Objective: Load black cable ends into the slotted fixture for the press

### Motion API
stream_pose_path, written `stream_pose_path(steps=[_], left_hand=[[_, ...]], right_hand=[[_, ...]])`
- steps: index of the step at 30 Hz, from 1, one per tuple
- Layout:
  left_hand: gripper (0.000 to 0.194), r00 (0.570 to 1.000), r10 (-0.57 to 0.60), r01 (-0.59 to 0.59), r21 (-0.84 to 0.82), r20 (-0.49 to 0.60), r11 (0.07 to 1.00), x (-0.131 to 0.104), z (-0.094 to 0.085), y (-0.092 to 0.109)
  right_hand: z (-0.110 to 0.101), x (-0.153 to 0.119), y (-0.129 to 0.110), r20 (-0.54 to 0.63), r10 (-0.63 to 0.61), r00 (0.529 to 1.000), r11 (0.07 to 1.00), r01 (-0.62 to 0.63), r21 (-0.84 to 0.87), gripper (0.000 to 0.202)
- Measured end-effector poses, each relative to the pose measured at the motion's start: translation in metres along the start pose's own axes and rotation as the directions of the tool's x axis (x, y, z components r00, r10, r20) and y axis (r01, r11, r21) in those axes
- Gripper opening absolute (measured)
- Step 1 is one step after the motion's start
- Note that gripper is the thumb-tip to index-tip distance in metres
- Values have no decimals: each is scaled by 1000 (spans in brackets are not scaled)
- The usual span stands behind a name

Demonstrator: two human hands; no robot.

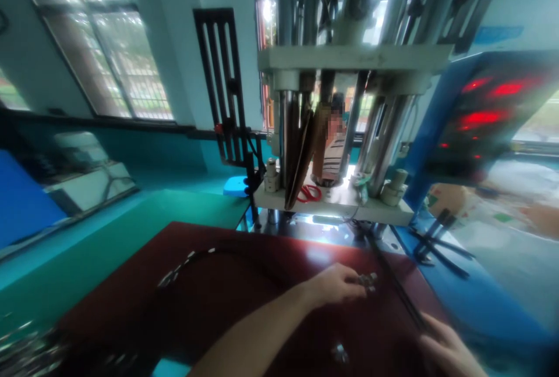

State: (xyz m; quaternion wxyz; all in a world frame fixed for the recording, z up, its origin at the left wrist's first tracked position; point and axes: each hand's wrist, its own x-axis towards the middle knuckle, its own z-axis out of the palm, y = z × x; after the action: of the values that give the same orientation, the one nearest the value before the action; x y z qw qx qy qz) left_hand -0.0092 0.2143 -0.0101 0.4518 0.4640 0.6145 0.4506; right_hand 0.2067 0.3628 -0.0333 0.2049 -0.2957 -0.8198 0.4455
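Note:
My left hand (336, 285) reaches across a dark red mat (244, 301) and pinches a small silver metal fitting (367, 280) at its fingertips. At the lower right edge of the mat, my right hand (449, 351) is closed around a thin black cable (399, 292) that runs up toward the machine. Another black cable with silver connectors (183, 262) curves over the left part of the mat. A loose silver part (339, 354) lies near the front of the mat. The picture is blurred.
A vertical press machine (349, 57) with steel columns stands right behind the mat, red scissors (309, 193) lying on its white platen (393, 211). A blue control panel with red displays (484, 109) is at right. Another person (334, 150) shows behind the machine. Windows and a green bench (131, 231) are at left.

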Motion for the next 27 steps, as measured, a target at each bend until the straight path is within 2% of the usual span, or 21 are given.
stream_pose_path(steps=[3,5,7,10,15,18,20,23,27], left_hand=[[31,997,-71,71,9,28,997,12,4,-10],[28,995,-77,73,50,66,996,17,6,-15],[27,994,-70,61,105,83,993,20,9,-17],[27,995,-68,56,148,76,987,26,17,-16],[17,998,9,-22,195,68,981,35,31,-17],[14,994,109,-113,225,29,968,30,32,-15],[19,988,154,-148,198,-14,969,25,30,-12],[23,985,160,-154,100,-59,983,18,28,-7],[22,989,125,-123,36,-78,992,18,27,-5]], right_hand=[[23,-7,-6,-32,6,999,960,3,281,41],[40,-7,-13,-79,-38,996,914,66,399,49],[54,-5,-18,-119,-80,990,873,127,470,50],[68,-5,-19,-100,-108,989,844,144,516,50],[71,-14,-19,-42,-67,997,884,79,460,54],[68,-16,-25,-116,-35,993,891,84,446,52],[66,-15,-29,-191,33,981,893,57,446,40],[65,-13,-30,-199,170,965,846,-39,531,17],[69,-14,-41,-157,260,953,743,-93,663,30]])
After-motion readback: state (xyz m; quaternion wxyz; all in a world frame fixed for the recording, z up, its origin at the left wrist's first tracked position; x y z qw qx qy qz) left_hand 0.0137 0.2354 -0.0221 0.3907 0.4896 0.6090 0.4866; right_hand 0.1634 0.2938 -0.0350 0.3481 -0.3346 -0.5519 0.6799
